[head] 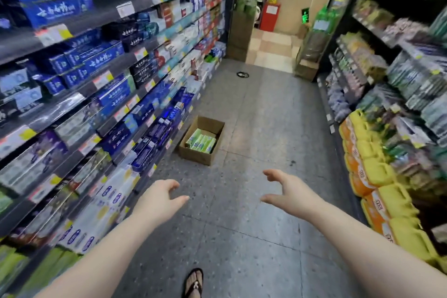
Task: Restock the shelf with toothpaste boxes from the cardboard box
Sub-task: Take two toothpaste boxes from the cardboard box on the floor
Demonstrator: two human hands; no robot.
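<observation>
An open brown cardboard box (196, 152) sits on the aisle floor against the foot of the left shelf. Inside it lie several green toothpaste boxes (202, 142) side by side. The left shelf (116, 60) runs along the aisle, packed with blue, white and purple toothpaste boxes. My left hand (161, 197) and my right hand (286, 189) reach out in front of me above the floor, well short of the box, fingers spread and curled, both holding nothing.
A second shelf (377, 157) on the right holds yellow and orange packs and bagged goods. My sandalled foot (193, 283) is at the bottom. Grey tiled floor (254, 213) lies between the shelves; a doorway and red cabinet (269, 17) stand at the far end.
</observation>
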